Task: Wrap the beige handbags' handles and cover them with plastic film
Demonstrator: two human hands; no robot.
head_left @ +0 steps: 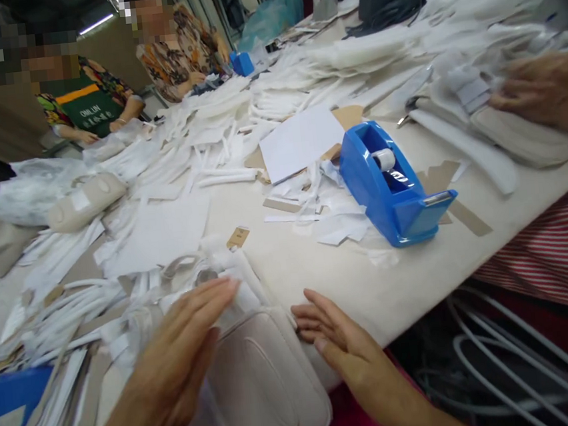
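Observation:
A pale beige bag (pixel 259 376) with an oval stitched outline lies at the table's near edge, in front of me. Over its left part I hold my left hand (pixel 176 347), fingers stretched out and together, nothing in them. Beyond the fingertips, thin white wrapping (pixel 238 288) and a strap lie at the bag's far end. My right hand (pixel 336 338) is beside the bag's right edge, fingers extended and slightly curled, with nothing held. Whether its fingertips touch the bag I cannot tell. A small brown tag (pixel 237 237) lies on the table past my hands.
A blue tape dispenser (pixel 392 189) stands on the table (pixel 268 255) to the right. White strips and papers (pixel 165 231) cover the left and back. Another person's hand (pixel 543 91) is on a beige bag at right. Two people work across the table.

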